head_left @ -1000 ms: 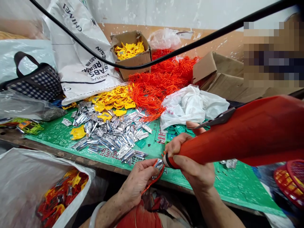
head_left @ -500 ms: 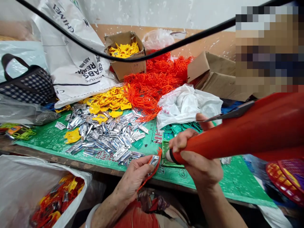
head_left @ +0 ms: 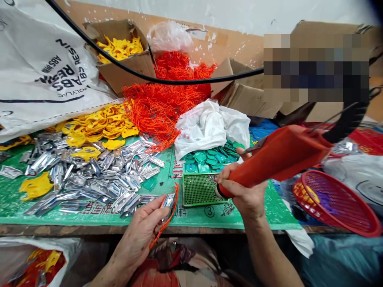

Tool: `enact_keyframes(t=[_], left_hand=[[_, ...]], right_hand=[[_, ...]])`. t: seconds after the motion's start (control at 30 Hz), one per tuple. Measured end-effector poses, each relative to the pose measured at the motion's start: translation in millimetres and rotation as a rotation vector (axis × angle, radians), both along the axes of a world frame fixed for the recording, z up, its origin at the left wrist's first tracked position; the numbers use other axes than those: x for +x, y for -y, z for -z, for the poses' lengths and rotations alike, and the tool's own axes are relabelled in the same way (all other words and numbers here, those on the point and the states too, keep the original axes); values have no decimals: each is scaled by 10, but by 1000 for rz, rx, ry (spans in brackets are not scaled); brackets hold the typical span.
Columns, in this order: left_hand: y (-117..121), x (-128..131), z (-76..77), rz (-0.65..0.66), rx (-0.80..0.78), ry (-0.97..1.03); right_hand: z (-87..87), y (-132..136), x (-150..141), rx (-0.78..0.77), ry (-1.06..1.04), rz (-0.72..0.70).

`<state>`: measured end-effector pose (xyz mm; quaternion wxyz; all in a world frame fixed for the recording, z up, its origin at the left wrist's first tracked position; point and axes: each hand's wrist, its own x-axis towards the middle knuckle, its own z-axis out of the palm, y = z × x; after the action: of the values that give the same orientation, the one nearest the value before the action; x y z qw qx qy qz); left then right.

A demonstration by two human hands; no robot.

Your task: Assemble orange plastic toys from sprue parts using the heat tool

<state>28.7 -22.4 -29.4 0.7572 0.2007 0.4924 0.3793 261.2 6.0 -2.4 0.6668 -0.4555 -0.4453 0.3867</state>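
Note:
My left hand is closed in a pinch on a thin orange plastic piece with a silver metal plate against it, just in front of the table edge. In my right hand is a red electric screwdriver, fingers wrapped round its lower body and a metal lever along its top. Its tip points down and left into a shallow green tray, which holds small screws at its far right corner. Whether the tip touches them I cannot tell.
Silver metal plates and yellow plastic pieces lie heaped at left. Behind are an orange plastic pile, a white bag and green pieces. A red basket stands right. A black cable crosses above. A person is at back right.
The view has swung right, so the basket and the full tray show more. The screwdriver tip remains at the tray. My left hand keeps hold of the orange piece and plate.

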Motion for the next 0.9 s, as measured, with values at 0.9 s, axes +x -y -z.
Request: enact_keyframes(t=[0.9], left_hand=[[14, 16, -5, -22, 6, -2]], right_hand=[[122, -21, 15, 35, 52, 128]])
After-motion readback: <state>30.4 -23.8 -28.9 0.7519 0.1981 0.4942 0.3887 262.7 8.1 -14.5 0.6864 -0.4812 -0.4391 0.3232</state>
